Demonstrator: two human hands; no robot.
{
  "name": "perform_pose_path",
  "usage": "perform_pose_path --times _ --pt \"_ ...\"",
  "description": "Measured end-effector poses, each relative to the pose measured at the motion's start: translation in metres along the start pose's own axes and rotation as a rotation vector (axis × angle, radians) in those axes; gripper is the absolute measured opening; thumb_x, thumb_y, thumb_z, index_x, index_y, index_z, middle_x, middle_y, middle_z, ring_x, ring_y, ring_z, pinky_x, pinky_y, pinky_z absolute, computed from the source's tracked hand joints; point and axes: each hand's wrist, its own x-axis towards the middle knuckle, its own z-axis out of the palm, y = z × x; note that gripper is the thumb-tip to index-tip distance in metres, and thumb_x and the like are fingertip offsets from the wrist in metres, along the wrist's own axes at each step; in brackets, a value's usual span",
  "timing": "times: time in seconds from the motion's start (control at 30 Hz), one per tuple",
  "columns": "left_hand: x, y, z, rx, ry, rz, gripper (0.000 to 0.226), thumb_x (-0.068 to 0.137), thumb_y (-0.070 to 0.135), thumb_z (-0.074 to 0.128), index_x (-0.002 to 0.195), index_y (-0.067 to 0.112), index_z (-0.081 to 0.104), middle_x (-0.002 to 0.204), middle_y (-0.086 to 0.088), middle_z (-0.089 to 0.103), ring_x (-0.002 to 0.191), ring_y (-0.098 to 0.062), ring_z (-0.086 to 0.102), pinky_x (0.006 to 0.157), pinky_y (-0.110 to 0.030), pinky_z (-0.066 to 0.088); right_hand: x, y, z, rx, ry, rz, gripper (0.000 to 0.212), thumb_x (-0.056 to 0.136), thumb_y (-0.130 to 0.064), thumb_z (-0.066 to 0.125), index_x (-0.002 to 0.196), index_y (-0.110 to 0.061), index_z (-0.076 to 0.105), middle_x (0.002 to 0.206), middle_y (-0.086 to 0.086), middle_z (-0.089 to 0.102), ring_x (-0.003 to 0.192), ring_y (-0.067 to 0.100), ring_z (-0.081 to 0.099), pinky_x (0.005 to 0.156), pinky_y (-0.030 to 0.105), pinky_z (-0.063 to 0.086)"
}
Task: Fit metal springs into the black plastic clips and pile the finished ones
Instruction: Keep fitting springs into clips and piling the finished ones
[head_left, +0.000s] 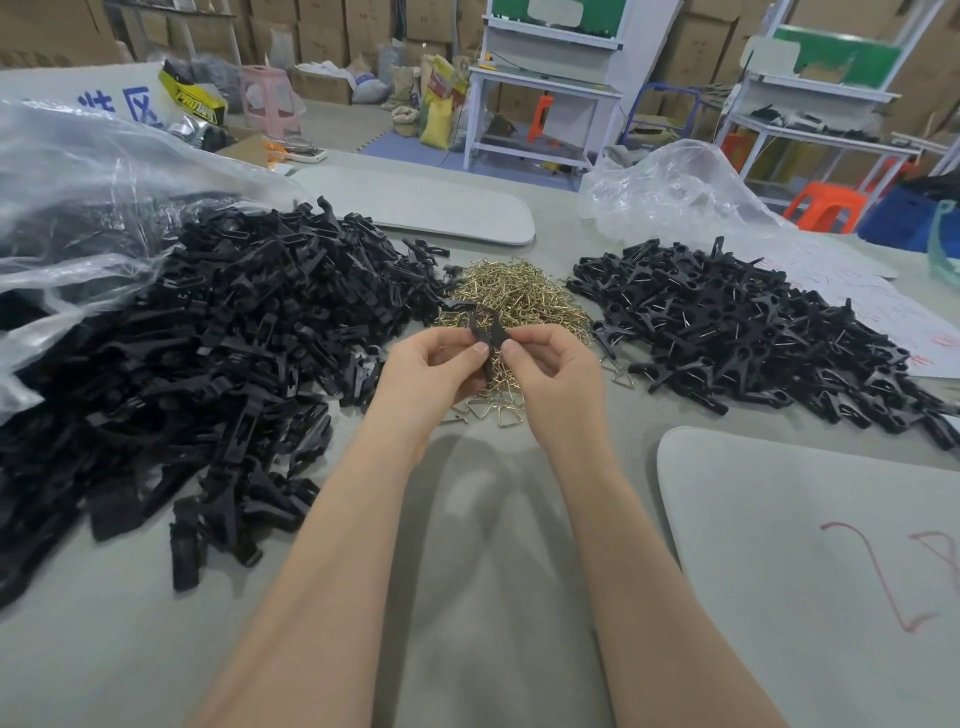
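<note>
Here, both hands meet over the near edge of the springs (514, 296). The left hand (431, 374) pinches the clip (485, 332) from the left and the right hand (556, 384) pinches it from the right. The clip sits between the two sets of fingertips, raised off the table (467, 519). Whether a spring is in it cannot be told. Loose clips (208, 338) are heaped to the left and finished clips (727, 322), with wire showing, to the right. A white banner (130, 104) far left shows a blue "区". The yellow-and-black bag (192, 98) beside it has lettering that starts "PRO", and the rest is unclear. The red scrawl on the grey pad (805, 545) and the red writing on the paper (883, 312) are unreadable.
</note>
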Motion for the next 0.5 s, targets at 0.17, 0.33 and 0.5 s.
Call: perform_pose_path --times 0.17,0.33,0.5 --pt "-0.0002 0.0008 0.0003 -0.014 -0.001 0.007 0.013 0.087 0.002 0.064 0.084 0.015 0.065 0.066 0.006 0.066 0.060 -0.004 0.064 0.060 -0.015 0.052 0.0009 -0.0007 -0.0019 0.038 0.009 0.010 0.016 0.088 -0.002 0.061 0.094 -0.017 0.064 0.090 0.000 0.070 0.085 0.004 0.065 0.082 0.019 0.051" --pt "-0.0011 0.0006 0.0011 -0.015 -0.021 0.016 0.015 0.088 0.001 0.062 0.085 0.016 0.065 0.070 0.005 0.066 0.064 -0.003 0.064 0.062 -0.013 0.052 0.0022 -0.0011 -0.0029 0.087 -0.038 0.027 0.027 0.090 0.001 0.058 0.093 -0.023 0.068 0.089 -0.007 0.071 0.087 0.007 0.067 0.086 0.021 0.052" --pt "-0.0018 0.0021 0.0008 -0.002 -0.026 0.023 0.014 0.088 0.002 0.062 0.087 0.016 0.065 0.075 0.003 0.067 0.063 0.000 0.065 0.061 -0.013 0.051 0.0034 -0.0010 -0.0037 0.132 -0.054 0.026 0.034 0.090 0.003 0.057 0.086 -0.028 0.068 0.083 -0.013 0.071 0.084 0.006 0.068 0.083 0.020 0.053"
